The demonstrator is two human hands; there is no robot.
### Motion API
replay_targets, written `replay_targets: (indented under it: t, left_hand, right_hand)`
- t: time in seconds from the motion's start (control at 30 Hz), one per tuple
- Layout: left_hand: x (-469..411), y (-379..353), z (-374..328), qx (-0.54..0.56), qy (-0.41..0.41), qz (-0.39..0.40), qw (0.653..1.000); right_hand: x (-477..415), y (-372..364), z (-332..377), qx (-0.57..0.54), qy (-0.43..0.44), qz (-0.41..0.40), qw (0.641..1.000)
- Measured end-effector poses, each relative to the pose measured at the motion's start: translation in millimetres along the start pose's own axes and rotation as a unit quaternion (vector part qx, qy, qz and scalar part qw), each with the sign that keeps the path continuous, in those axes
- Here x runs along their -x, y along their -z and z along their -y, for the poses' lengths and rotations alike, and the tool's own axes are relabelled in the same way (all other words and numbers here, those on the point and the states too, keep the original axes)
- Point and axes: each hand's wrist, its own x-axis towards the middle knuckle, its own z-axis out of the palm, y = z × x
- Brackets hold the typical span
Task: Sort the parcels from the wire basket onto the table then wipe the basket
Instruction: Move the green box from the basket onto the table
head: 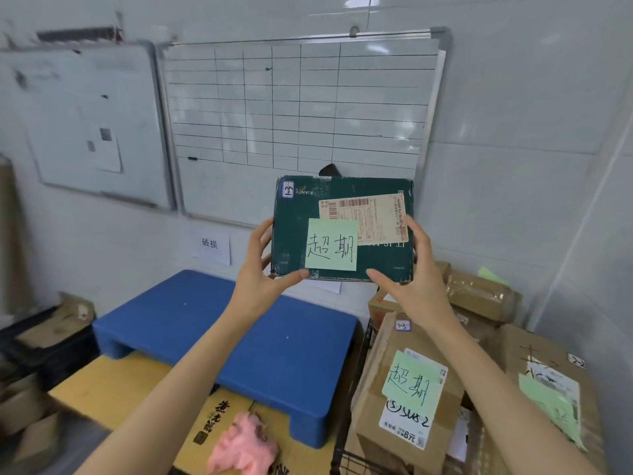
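Note:
I hold a dark green parcel (294,231) up at chest height in front of the whiteboard, its face toward me. It carries a green sticky note with handwriting, a shipping label and a small numbered sticker. My left hand (263,269) grips its left edge and lower corner. My right hand (411,272) grips its right edge. Below right stands the black wire basket (346,423), holding several brown cardboard parcels (373,382), some with green notes. A pink cloth (243,447) lies on the table's near edge.
A blue plastic platform (219,337) sits on the yellow table (102,389) below the parcel. A paper sign (210,245) hangs on the tiled wall above it. Two whiteboards (294,108) hang behind. Cardboard and dark crates (48,341) pile up at the left.

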Motion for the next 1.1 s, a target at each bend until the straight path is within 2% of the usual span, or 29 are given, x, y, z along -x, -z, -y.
replay_targets:
  t: [0.2, 0.4, 0.77, 1.1]
  left_hand:
    - [-2, 36, 12, -0.001, 0.007, -0.027, 1.0]
    - [-21, 90, 32, -0.004, -0.001, -0.022, 1.0]
    - [-68, 198, 84, -0.039, -0.009, 0.029, 0.999]
    - [-81, 222, 137, -0.024, -0.008, 0.058, 0.998]
  right_hand:
    - [-10, -42, 16, 0.024, 0.019, 0.005, 1.0]
    - [-27, -97, 29, 0.039, 0.024, -0.002, 0.999]
    - [-47, -225, 44, 0.022, -0.021, -0.036, 0.999]
    - [-54, -268, 24, 0.036, -0.084, -0.012, 0.996]
